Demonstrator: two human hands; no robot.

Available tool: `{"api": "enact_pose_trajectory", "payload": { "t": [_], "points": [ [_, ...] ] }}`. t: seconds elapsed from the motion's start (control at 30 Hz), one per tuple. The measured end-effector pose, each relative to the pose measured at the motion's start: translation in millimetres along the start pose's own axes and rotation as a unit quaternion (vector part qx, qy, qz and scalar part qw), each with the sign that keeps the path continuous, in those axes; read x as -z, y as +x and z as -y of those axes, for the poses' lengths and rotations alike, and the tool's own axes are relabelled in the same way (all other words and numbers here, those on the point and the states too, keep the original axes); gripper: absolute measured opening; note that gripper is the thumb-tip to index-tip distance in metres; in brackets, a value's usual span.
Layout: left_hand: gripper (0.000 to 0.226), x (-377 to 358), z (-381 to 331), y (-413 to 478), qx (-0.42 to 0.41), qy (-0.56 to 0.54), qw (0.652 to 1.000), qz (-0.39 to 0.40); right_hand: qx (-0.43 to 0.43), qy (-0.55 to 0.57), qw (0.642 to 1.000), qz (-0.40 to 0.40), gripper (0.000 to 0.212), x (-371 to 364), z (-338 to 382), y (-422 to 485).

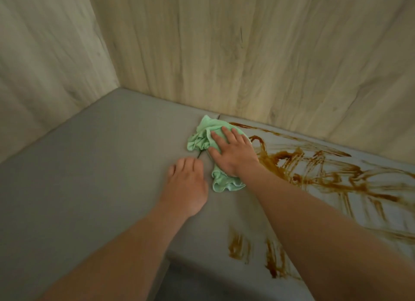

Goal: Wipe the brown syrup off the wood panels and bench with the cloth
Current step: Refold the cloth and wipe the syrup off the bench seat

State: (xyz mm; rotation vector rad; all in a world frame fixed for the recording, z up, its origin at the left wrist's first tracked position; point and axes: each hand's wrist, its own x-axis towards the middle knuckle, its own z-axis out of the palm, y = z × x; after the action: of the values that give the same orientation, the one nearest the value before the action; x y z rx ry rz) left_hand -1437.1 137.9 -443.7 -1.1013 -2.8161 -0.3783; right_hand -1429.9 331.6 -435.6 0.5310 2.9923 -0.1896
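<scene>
Cloth [203,135] on bench [89,166], syrup [314,166] rightward

The right arm [314,215] stretches forward, the right grip [233,152] palm down, fingers straight and spread, pressing flat. The left arm [125,256] reaches alongside; the left grip [187,184] rests just beside, fingers loosely bent, holding nothing.

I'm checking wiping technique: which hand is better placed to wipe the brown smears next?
Right. The right hand presses flat on the cloth beside the syrup; the left hand rests on the bench, holding nothing.
</scene>
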Motion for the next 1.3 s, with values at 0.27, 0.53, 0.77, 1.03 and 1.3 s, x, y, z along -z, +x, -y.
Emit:
{"api": "enact_pose_trajectory", "payload": {
  "t": [0.27, 0.53, 0.77, 1.03, 1.3],
  "points": [
    [0.053, -22, 10, 1, -0.035, 0.023, 0.999, -0.005, 0.014, -0.006, 0.999, -0.051, 0.073, 9, -9, 50],
    [0.052, -20, 8, 1, -0.016, 0.027, 0.999, 0.009, -0.168, 0.029, 0.984, -0.053, 0.075, 7, -70, 15],
    [0.052, -25, 7, 4, -0.007, 0.025, 1.0, -0.001, -0.365, 0.05, 0.928, -0.06, 0.083, 8, -105, -14],
    [0.059, -16, 4, 7, -0.004, 0.037, 0.997, 0.062, -0.024, 0.0, 1.0, -0.003, 0.07, -8, -55, -100],
    [0.051, 28, -22, 35, -0.009, 0.14, 0.956, 0.256, -0.167, 0.005, 0.986, -0.003, 0.085, -6, -107, -187]
  ]
}}
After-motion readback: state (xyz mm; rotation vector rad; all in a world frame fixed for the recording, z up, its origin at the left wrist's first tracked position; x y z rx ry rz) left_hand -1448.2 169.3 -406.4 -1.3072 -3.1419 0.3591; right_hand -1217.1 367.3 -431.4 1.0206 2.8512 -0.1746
